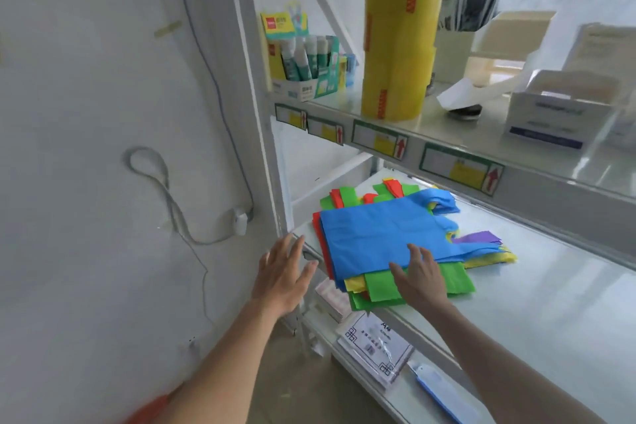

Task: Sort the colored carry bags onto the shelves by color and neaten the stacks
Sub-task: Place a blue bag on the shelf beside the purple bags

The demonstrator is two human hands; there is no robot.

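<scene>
1. On the middle shelf (550, 286) of the white rack, near its left front corner, lies a mixed pile of carry bags: a blue bag (385, 234) on top, with red, green, yellow and purple bags poking out beneath.
2. Your right hand (418, 280) lies flat with fingers spread on the pile's front edge, touching the blue bag and a green bag (382, 286).
3. Your left hand (284, 274) hovers open, fingers straight, just left of the pile at the shelf's corner, holding nothing.
4. Above, the upper shelf (464, 127) carries stacked yellow tape rolls (395, 45) and a box of glue sticks (306, 62).
</scene>
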